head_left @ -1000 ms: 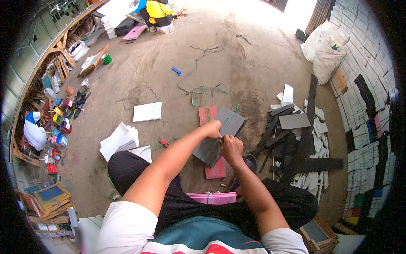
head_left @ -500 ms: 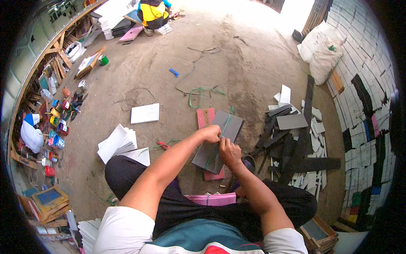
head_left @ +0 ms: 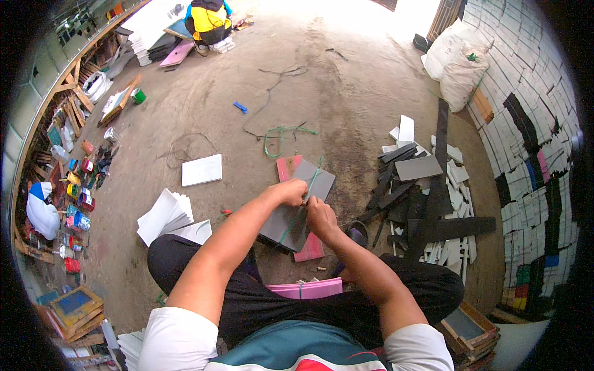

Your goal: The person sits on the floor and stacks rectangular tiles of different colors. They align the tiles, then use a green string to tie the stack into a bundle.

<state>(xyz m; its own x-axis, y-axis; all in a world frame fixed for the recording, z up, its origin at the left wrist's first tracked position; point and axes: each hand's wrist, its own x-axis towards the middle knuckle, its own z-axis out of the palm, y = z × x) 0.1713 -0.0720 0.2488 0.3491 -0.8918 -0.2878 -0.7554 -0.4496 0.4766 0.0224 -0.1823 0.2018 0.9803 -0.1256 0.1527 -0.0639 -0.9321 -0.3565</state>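
A bundle of dark grey flat sheets (head_left: 315,179) lies in front of me, set slantwise across a red board (head_left: 309,248) on the ground. Green twine (head_left: 286,234) runs lengthwise over the top of the bundle. My left hand (head_left: 293,192) is closed at the middle of the bundle, its fingers pinching the twine. Close against it, my right hand (head_left: 322,216) is also closed on the twine. The fingers hide the crossing point of the strands.
Pink sheets (head_left: 309,289) tied with twine lie by my legs. White sheets (head_left: 166,213) are at the left, black and white offcuts (head_left: 421,185) at the right. Beyond lie loose green twine (head_left: 267,146) and a blue object (head_left: 240,107). Another person (head_left: 209,21) crouches far off.
The whole view has shifted, so the scene sits a little further left. Both hands stay together at the twine on the grey bundle. My left arm now covers more of a small red item.
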